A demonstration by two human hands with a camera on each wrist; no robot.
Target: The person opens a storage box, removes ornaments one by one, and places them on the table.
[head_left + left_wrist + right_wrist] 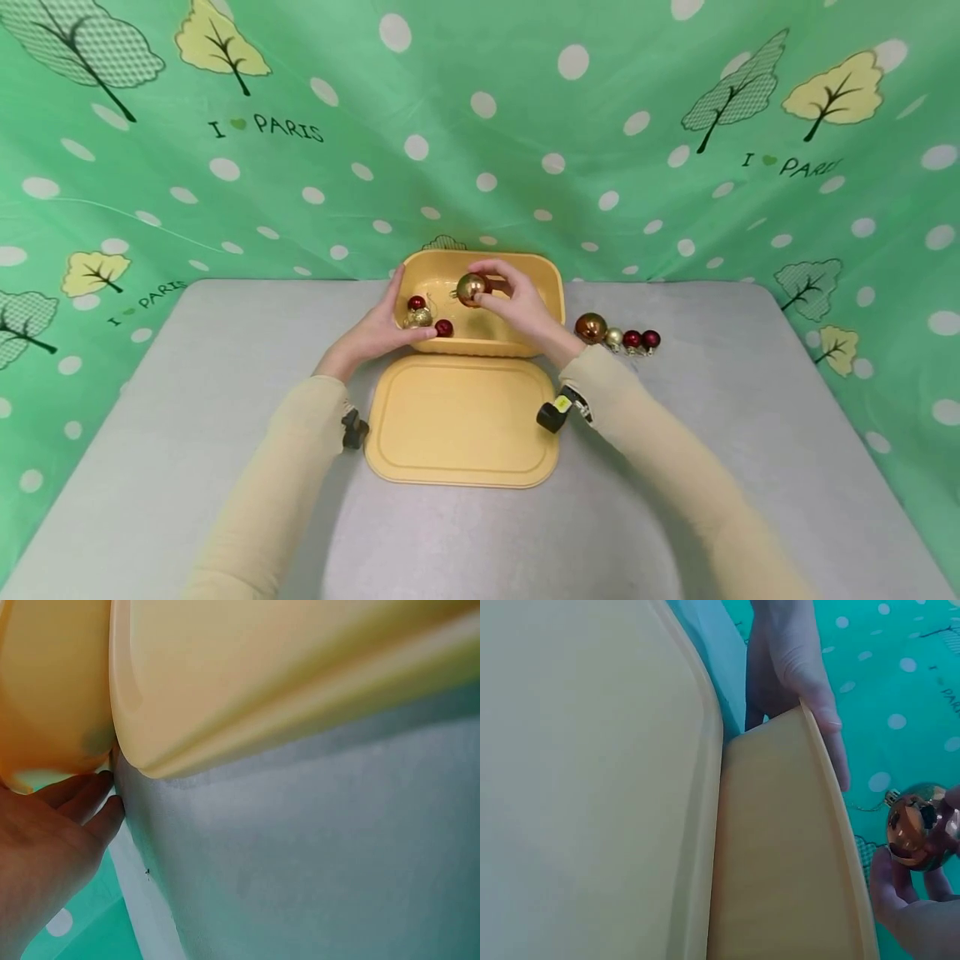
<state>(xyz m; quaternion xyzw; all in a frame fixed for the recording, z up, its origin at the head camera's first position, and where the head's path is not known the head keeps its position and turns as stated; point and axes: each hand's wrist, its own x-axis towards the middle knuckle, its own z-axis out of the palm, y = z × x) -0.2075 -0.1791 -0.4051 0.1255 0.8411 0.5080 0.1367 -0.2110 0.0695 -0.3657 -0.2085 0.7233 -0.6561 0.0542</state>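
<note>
A yellow plastic box [495,347] stands on the table near the curtain, its top off. My right hand [522,305] pinches a shiny gold Christmas bauble [472,288] between thumb and fingers above the box; its cap points left, and a thread shows in the right wrist view. My left hand [381,327] holds the box at its left end, thumb over the front rim and fingers along the outer wall. Inside, near that thumb, lie a small red bauble [444,328], a glittery gold bauble [420,317] and another red bauble [416,302].
The yellow lid [461,421] lies flat on the grey table [247,358], just in front of the box. Right of the box, a large gold bauble [590,327] and several smaller baubles sit in a row. A green dotted curtain [450,192] hangs behind.
</note>
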